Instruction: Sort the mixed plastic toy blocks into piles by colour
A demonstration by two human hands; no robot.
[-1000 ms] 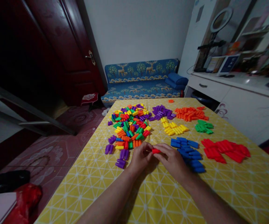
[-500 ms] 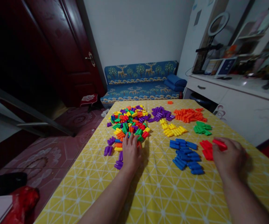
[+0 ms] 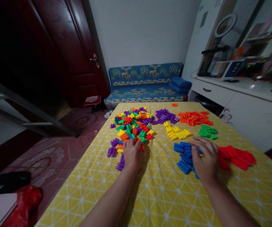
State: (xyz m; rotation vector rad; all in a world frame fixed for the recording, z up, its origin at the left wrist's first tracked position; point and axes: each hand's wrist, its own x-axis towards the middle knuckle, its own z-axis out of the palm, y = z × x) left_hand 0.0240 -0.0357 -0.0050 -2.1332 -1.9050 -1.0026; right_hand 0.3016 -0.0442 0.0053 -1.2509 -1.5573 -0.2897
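My left hand rests with curled fingers at the near edge of a mixed heap of coloured plastic building pieces. A red piece shows at its fingertips; the palm side is hidden. Several purple pieces lie beside that hand. Over the right side of a blue pile, my right hand hovers with its fingers apart, and no piece shows in it. It partly hides the blue pieces and the left end of a red pile.
Sorted piles of purple, yellow, orange and green pieces lie farther back on the yellow tablecloth. One orange piece is near the far edge. A blue sofa and a white cabinet stand beyond.
My right hand has let go of a red piece at the red pile and moved left to the blue pile. My left hand stays at the mixed heap. The view has shifted slightly.
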